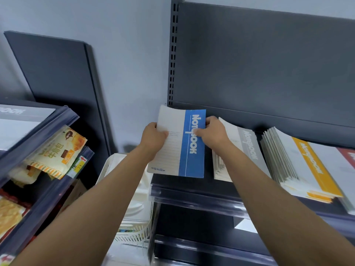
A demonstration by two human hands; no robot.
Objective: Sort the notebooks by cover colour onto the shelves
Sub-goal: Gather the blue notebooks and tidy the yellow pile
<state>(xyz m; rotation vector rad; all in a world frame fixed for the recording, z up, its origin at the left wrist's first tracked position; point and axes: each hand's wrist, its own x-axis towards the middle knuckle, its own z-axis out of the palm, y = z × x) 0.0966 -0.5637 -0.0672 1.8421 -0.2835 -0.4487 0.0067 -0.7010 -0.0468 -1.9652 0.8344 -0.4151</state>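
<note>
Over the shelf, far left | left hand and right hand grip the blue notebook by its sides | best lowered flat and square, clear of the grey stack

**Paper, painted metal, plastic**

The blue-and-white paper notebook has a smooth, matt cover. The dark grey metal shelf panel looks painted and matt. The clear plastic rail on the shelf front is glossy. The yellow plastic snack bag shines. The white plastic basket is smooth.

Bare left hand and right hand, forearms uncovered throughout.
</note>
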